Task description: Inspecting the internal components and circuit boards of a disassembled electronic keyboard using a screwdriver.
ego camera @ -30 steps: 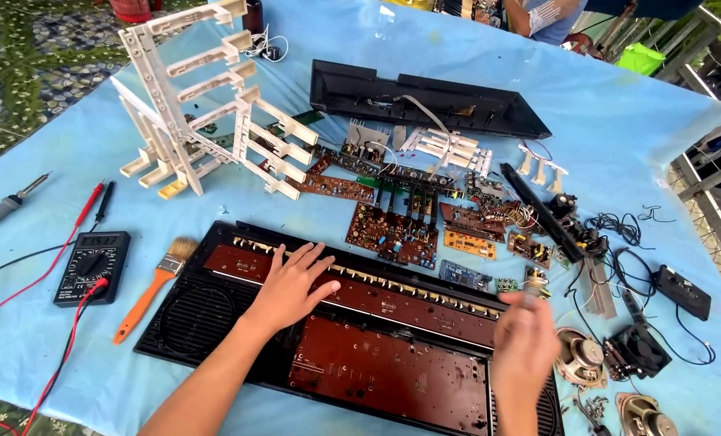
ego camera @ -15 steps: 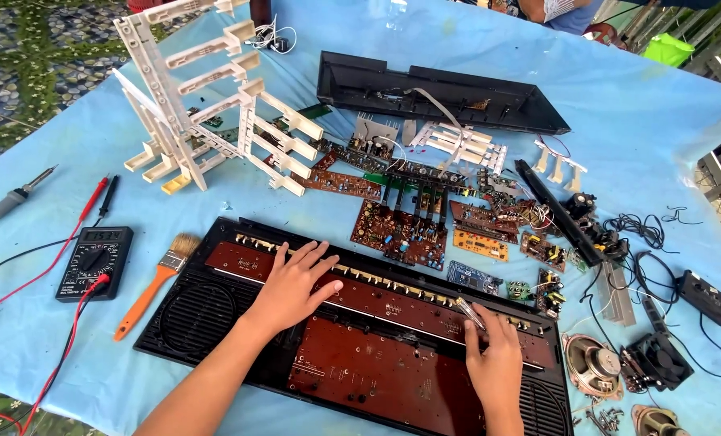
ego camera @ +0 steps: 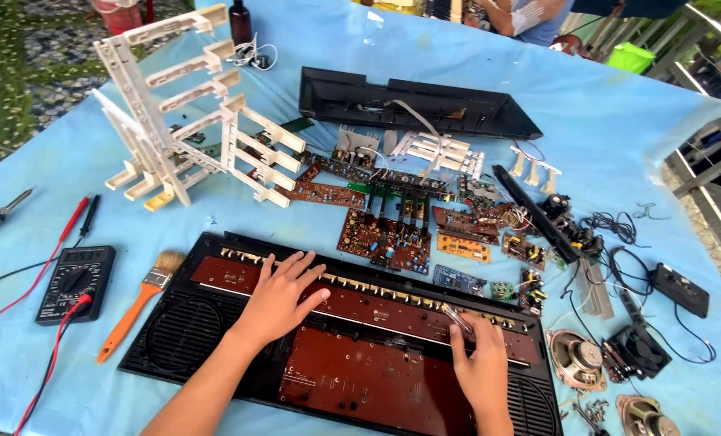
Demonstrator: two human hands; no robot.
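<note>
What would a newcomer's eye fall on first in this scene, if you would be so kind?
First, the long black keyboard shell at the near edge of the blue table, its brown circuit board bare, with the left hand flat on it and the right hand holding a slim tool. Behind lie loose circuit boards, and far left stand white key frames.

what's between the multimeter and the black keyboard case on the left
In the head view, a paintbrush with an orange handle lies on the blue cloth between the multimeter and the black keyboard case.
</note>
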